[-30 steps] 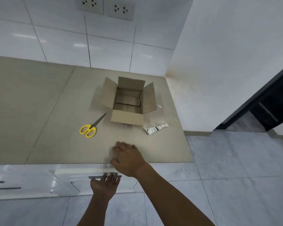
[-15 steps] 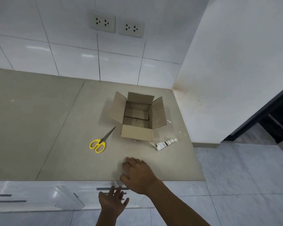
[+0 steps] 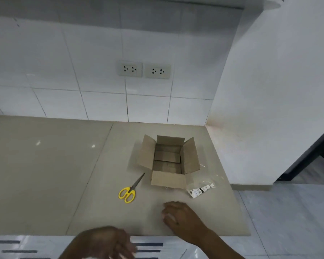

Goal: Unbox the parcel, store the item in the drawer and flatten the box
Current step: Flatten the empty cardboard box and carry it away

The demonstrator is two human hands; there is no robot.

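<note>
Box [image 3: 167,161] on counter [image 3: 54,174], flaps open, apparently emptied, not yet flattened. Item unseen, presumably stored. Right hand [image 3: 180,219] resting on counter, holding nothing. Left hand [image 3: 108,243] near drawer fronts [image 3: 17,247]; blurred, grip indeterminable.

Both forearms bare, no sleeves; left hand [image 3: 108,243] and right hand [image 3: 181,219] ungloved.

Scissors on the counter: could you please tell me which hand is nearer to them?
Right. The right hand rests on the counter beside the scissors; the left hand hangs lower, before the drawers.
</note>
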